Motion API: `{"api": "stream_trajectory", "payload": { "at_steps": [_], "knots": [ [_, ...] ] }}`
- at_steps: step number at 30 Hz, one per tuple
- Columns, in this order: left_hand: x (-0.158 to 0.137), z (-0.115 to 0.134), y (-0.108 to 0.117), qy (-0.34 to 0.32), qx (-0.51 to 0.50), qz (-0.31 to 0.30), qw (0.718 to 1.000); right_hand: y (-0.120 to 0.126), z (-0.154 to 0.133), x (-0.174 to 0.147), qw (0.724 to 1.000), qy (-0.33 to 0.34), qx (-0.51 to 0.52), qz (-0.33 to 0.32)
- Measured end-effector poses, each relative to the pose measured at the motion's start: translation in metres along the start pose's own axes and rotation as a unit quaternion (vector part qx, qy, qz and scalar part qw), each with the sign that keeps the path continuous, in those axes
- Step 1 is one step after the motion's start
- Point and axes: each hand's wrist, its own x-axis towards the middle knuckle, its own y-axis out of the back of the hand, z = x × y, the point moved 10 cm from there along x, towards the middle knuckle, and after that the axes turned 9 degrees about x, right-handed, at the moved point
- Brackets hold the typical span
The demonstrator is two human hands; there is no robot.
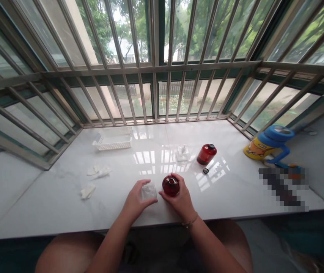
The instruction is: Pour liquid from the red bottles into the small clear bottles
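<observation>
My left hand (139,197) is closed around the sides of a small clear square container (148,191) on the white counter. What lies inside the container is too faint to make out. Just to its right, my right hand (180,195) grips a dark red glass bottle (170,185) whose cap is off, its round mouth facing up. Behind it stands a second red bottle (206,154) with a dark top. A small black ring-like cap (205,171) lies in front of that bottle. Another clear square piece (183,153) sits farther back in the middle.
A white perforated basket (113,145) is at the back left. Crumpled white tissues (88,192) lie on the left. A blue and yellow mug (268,142) stands at the right, near a blurred-out patch. Metal window bars (153,69) close off the back of the marble-patterned counter (51,204).
</observation>
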Motion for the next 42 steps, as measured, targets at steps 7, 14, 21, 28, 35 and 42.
{"api": "stream_trajectory", "payload": {
  "at_steps": [7, 14, 21, 28, 35, 42],
  "knots": [
    [-0.016, -0.023, -0.004, 0.063, -0.027, 0.020, 0.997, -0.002, 0.019, -0.004, 0.996, -0.075, 0.040, -0.039],
    [-0.033, -0.001, 0.015, 0.050, -0.026, 0.014, 0.998, 0.004, 0.012, -0.011, 0.995, -0.076, 0.010, -0.058],
    [-0.049, 0.010, 0.036, 0.090, -0.091, 0.024, 0.992, 0.015, -0.037, -0.009, 0.992, 0.044, -0.068, -0.099],
    [-0.058, 0.035, 0.035, 0.043, -0.066, -0.013, 0.997, 0.026, -0.076, 0.003, 0.980, 0.112, -0.107, -0.128],
    [-0.063, 0.042, 0.025, 0.079, -0.114, 0.005, 0.990, 0.029, -0.111, 0.012, 0.960, 0.181, -0.155, -0.150],
    [-0.065, 0.051, 0.024, 0.091, -0.131, -0.006, 0.987, 0.025, -0.129, 0.015, 0.929, 0.250, -0.217, -0.163]
  ]
}}
